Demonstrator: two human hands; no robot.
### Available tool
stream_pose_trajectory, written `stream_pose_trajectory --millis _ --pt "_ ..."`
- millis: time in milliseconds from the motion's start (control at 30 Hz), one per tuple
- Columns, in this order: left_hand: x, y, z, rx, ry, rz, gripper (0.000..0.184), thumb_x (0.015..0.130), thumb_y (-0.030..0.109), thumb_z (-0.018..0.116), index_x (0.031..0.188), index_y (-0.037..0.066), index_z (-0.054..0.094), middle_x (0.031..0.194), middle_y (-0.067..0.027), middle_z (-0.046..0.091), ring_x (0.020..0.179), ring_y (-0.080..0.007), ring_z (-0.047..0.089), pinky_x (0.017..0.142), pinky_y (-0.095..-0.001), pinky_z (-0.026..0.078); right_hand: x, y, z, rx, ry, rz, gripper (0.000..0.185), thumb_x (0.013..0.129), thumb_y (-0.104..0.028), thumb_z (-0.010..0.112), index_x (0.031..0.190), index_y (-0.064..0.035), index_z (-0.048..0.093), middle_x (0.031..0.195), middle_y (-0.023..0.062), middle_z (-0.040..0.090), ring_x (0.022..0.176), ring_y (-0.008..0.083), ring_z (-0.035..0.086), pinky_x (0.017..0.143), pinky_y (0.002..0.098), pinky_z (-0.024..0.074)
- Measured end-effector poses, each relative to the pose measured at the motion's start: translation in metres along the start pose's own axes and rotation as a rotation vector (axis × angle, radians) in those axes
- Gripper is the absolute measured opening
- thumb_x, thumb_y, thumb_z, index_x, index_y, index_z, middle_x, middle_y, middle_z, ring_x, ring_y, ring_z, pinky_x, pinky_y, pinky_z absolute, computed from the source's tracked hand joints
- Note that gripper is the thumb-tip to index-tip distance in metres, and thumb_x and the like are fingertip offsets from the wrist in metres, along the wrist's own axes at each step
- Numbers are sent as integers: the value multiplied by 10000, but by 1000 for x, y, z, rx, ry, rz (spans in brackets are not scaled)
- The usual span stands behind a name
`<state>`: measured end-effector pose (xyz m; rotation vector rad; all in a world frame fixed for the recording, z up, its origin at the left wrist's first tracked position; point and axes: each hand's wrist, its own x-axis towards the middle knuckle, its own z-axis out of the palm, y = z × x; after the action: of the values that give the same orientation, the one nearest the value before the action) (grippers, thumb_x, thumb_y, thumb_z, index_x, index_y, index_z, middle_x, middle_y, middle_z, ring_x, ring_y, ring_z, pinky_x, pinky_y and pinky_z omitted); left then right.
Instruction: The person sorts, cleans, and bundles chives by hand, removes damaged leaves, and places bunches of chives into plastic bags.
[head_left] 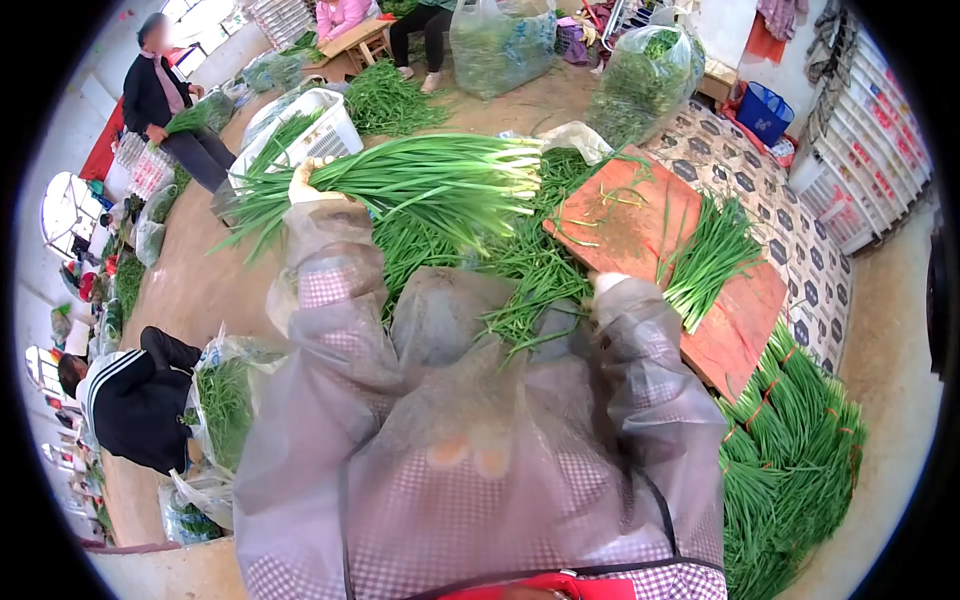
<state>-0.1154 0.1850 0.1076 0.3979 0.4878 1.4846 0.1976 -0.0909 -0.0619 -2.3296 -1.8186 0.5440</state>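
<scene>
My left hand [306, 182] grips a large bunch of garlic chives [430, 175] near its leafy end, with the pale stem ends pointing right. Only a small part of my right hand [606, 284] shows past the sleeve, at the near edge of a reddish board [625, 215]; its fingers are hidden. A smaller bunch of chives [715, 258] lies across the board, to the right of that hand. Loose chives [545, 285] are heaped between my arms and over my lap.
Tied chive bundles [790, 460] are piled at the right. A white basket [335, 130] stands beyond my left hand. Several people are around the room, one bent over a plastic bag of greens [225, 400] at left. Stacked white crates [865, 150] line the right wall.
</scene>
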Motion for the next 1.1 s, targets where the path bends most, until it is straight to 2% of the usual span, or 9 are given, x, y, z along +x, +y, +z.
stream_pose_trajectory --millis 33,100,133,200,267,467,767,1033,1100 --pt "5 0 -2 2 1 -5 129 835 142 484 719 86 484 697 -52 523 683 -210 534 717 -391 489 -10 0 -9 66 241 -77 343 872 -207 559 1190 -95 623 950 101 676 809 130 632 739 248 498" --pt "16 -2 -7 5 54 -36 123 827 146 487 717 90 484 692 -48 526 668 -217 532 716 -402 488 -2 -30 -23 1239 359 -259 363 891 -171 572 1237 -60 585 895 93 670 661 95 594 605 218 476" --pt "14 -4 -6 10 54 -42 123 827 146 487 717 90 484 692 -48 526 668 -217 532 716 -402 488 -34 -62 -78 1424 193 -118 363 895 -150 594 1232 -17 570 809 52 635 486 37 456 450 177 360" --pt "6 -6 0 13 60 -60 128 825 150 495 711 93 484 688 -41 530 659 -216 532 719 -404 489 -32 -87 -89 1636 182 -169 340 849 -154 655 1165 -33 621 786 31 624 512 27 453 398 172 287" --pt "2 -8 4 -11 70 -60 132 825 154 500 709 92 483 682 -34 523 656 -214 527 713 -405 485 -23 -111 -88 1817 206 -174 339 839 -158 664 1141 -8 623 747 25 620 457 36 420 406 175 297" --pt "18 -7 -17 -47 -55 -227 179 842 182 508 682 103 500 726 -67 565 685 -254 535 711 -438 470 -5 -137 -88 1851 213 -100 249 815 -158 689 970 30 642 652 59 626 428 68 436 401 208 312" --pt "41 -18 -27 -48 38 -215 162 833 176 497 696 92 516 750 -75 589 722 -269 561 743 -454 478 4 -142 -66 2033 540 -38 167 794 -123 664 886 17 662 664 65 622 437 80 443 415 216 331" --pt "41 -11 -34 22 12 -133 165 839 178 487 705 84 502 749 -88 563 717 -273 542 760 -464 467 5 -51 -19 1928 801 90 148 830 -127 610 864 4 670 631 42 586 426 88 416 409 227 358" --pt "31 -4 -30 7 -13 -109 163 829 174 497 693 84 491 715 -78 541 685 -251 526 740 -439 469 -5 -4 -1 1624 529 186 117 834 -149 622 817 -40 660 609 14 590 425 82 429 396 231 322"
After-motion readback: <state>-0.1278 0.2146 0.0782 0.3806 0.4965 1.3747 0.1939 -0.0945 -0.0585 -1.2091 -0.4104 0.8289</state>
